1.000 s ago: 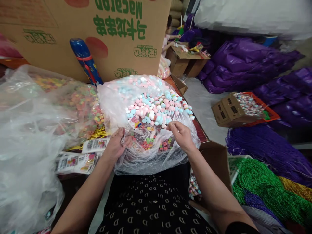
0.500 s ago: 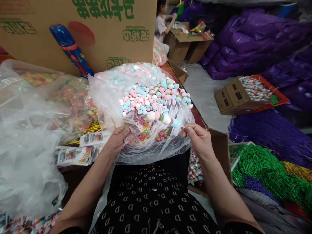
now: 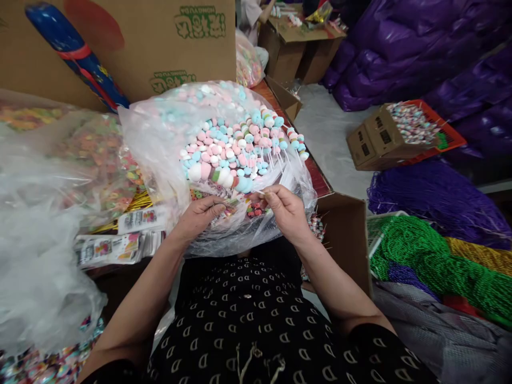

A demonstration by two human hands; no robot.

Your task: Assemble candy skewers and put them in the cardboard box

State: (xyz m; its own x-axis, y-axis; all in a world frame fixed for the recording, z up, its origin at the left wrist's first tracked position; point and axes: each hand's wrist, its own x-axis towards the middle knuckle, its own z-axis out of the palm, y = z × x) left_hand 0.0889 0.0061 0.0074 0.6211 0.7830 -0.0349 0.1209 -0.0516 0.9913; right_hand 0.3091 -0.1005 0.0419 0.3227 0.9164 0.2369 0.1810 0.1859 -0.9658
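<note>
My right hand (image 3: 287, 212) pinches the thin white stick of a marshmallow skewer (image 3: 220, 176), its white, pink, green and blue pieces pointing left. My left hand (image 3: 200, 214) is closed, thumb against fingers, on the edge of a small clear printed packet (image 3: 231, 202), whose outline is hard to make out. Both hands are above the front of a large clear plastic bag (image 3: 160, 125) full of loose pink, white and blue marshmallows (image 3: 214, 141). Several finished skewers (image 3: 266, 125) lie side by side on it, sticks towards me. Colourful ring candies (image 3: 256, 210) show below the held skewer.
Stacked printed packets (image 3: 110, 249) and gold ties (image 3: 138, 205) lie left, beside bags of ring candies (image 3: 92, 144). A big cardboard box (image 3: 160, 32) stands behind, with a blue inflatable (image 3: 76, 53) before it. An open carton (image 3: 346, 229) is at right. Another person (image 3: 251, 16) sits beyond.
My right hand has moved left with the skewer, closer to my left hand. The skewer has shifted left over the bag. The whole view has also shifted a little.
</note>
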